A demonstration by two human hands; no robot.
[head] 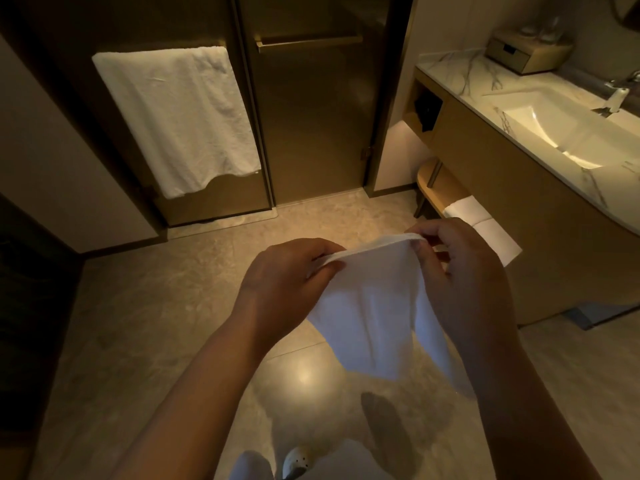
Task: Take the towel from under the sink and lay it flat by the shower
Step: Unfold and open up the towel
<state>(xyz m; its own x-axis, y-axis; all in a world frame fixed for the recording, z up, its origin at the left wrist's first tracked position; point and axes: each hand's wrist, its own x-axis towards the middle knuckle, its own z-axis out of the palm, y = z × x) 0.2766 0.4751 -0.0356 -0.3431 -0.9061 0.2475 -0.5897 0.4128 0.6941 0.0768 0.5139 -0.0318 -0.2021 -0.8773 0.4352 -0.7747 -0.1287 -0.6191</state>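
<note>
A white towel (374, 306) hangs in the air over the floor in the middle of the view. My left hand (287, 282) pinches its top edge on the left. My right hand (460, 271) pinches the same edge on the right, fingers curled round the hem. The cloth droops in folds below both hands. The shower's glass doors (311, 116) stand straight ahead, with bare tiled floor (311, 220) in front of them. The sink (554, 123) sits in a marble counter at the right.
Another white towel (180, 116) hangs on the left door's rail. Folded white towels (485, 226) lie on the low shelf under the vanity (519, 220). A wooden box (526, 53) stands on the counter. My slippered feet (298, 462) show at the bottom.
</note>
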